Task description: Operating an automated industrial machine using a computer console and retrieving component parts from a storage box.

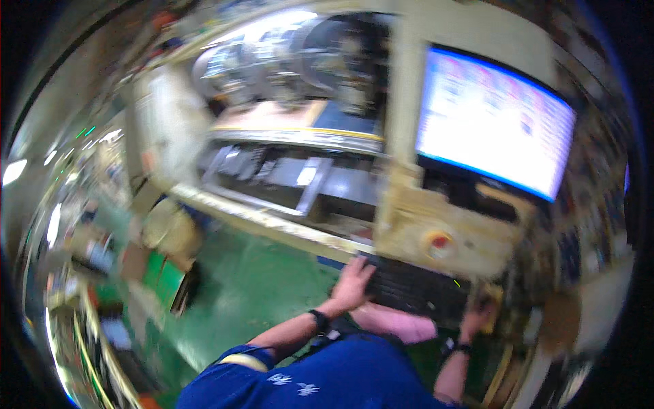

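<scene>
My left hand lies with its fingers stretched out at the left end of a black keyboard. Beyond the keyboard's right end, my right hand is over a small yellowish board; it is blurred, and whether anything is under its fingers I cannot make out. A pink, cloth-like piece sits between the keyboard and my body. A lit monitor stands above the keyboard, its picture smeared by motion. Below it, a red button in a yellow ring is set on the beige machine panel.
At the back left, a machine bay holds several round metal discs. Under them is an opening with a metal frame. Cardboard and green boxes stand on the green floor at left. Blurred shelving lines the right side.
</scene>
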Tool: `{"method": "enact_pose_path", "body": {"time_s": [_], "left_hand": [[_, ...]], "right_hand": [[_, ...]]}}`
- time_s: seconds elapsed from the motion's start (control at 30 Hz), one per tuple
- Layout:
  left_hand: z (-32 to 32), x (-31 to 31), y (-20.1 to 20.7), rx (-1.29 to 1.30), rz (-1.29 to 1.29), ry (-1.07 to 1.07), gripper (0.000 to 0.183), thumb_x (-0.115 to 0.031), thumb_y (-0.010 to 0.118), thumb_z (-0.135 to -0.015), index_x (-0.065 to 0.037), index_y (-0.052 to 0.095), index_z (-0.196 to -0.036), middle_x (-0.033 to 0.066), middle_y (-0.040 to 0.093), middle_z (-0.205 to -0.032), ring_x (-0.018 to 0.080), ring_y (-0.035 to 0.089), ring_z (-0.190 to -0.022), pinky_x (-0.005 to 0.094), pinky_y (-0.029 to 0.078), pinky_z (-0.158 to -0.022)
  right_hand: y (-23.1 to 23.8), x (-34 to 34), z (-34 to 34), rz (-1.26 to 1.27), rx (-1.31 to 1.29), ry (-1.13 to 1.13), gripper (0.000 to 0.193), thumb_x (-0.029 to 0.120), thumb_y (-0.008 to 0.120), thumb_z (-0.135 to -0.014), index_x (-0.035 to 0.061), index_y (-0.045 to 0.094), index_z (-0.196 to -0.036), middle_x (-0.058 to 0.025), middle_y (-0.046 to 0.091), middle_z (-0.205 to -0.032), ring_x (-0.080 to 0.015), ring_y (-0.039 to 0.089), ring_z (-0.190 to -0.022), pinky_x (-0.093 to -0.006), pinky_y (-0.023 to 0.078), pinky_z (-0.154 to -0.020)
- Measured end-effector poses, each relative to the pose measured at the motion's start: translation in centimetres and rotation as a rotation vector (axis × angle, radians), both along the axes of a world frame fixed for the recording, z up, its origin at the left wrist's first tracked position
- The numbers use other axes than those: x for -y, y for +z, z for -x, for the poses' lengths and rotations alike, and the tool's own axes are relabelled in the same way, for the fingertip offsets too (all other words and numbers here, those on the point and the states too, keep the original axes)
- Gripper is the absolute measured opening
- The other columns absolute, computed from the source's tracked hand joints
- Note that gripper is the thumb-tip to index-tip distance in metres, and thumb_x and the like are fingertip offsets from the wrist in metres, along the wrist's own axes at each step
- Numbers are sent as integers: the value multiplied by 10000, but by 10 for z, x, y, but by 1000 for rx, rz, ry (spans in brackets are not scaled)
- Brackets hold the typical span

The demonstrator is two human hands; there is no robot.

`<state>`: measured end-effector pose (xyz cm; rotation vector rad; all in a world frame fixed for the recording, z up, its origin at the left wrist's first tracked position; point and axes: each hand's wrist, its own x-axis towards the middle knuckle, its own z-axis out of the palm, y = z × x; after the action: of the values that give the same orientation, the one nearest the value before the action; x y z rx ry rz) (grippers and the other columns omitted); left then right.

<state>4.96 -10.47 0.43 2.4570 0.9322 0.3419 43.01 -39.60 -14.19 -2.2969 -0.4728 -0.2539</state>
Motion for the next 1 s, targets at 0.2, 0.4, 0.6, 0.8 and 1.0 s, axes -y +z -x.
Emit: {"method": "enact_pose_path", "body": {"time_s": [0.2, 0.4, 0.6, 0.8, 1.0], "left_hand": [[1, 6, -11, 40, 33, 18, 1013, -206, 929, -650, -49, 454, -1530, 301, 231, -1670, 486, 227, -1562, 552, 253, -1279], [5, 8, -20, 15, 83, 41, 1034, -205, 911, -661, -21, 422, -1553, 289, 147, -1711, 468, 167, -1589, 553, 228, -1287], [4, 10, -26, 62, 84, 31, 1038, -198, 916, -642, -15, 437, -1545, 287, 137, -1717, 457, 150, -1599, 559, 223, -1285], [6, 8, -27, 87, 66, 54, 998, -195, 910, -610, -16, 491, -1498, 292, 209, -1695, 453, 190, -1586, 557, 226, -1287], [11, 6, -11, 146, -3, 51, 915, -151, 897, -618, -33, 537, -1451, 288, 340, -1624, 489, 314, -1520, 546, 295, -1260]], "right_hand": [[4, 3, -4, 141, 232, -80, 593, 311, 696, -1026, -51, 509, -1457, -265, 553, -1475, -416, 555, -1338, -509, 426, -1143], [35, -20, 17, 132, 282, -57, 601, 311, 696, -1025, -51, 502, -1463, -269, 547, -1479, -419, 549, -1345, -510, 424, -1145], [43, -26, 21, 132, 289, -46, 608, 312, 696, -1025, -52, 496, -1468, -274, 541, -1483, -422, 542, -1351, -510, 423, -1146], [39, -27, 20, 120, 291, -30, 615, 313, 696, -1024, -52, 489, -1473, -278, 534, -1487, -426, 536, -1357, -510, 422, -1148], [-3, 1, -19, 7, 274, 97, 623, 314, 696, -1023, -52, 482, -1479, -283, 528, -1491, -429, 530, -1363, -511, 421, -1150]]}}
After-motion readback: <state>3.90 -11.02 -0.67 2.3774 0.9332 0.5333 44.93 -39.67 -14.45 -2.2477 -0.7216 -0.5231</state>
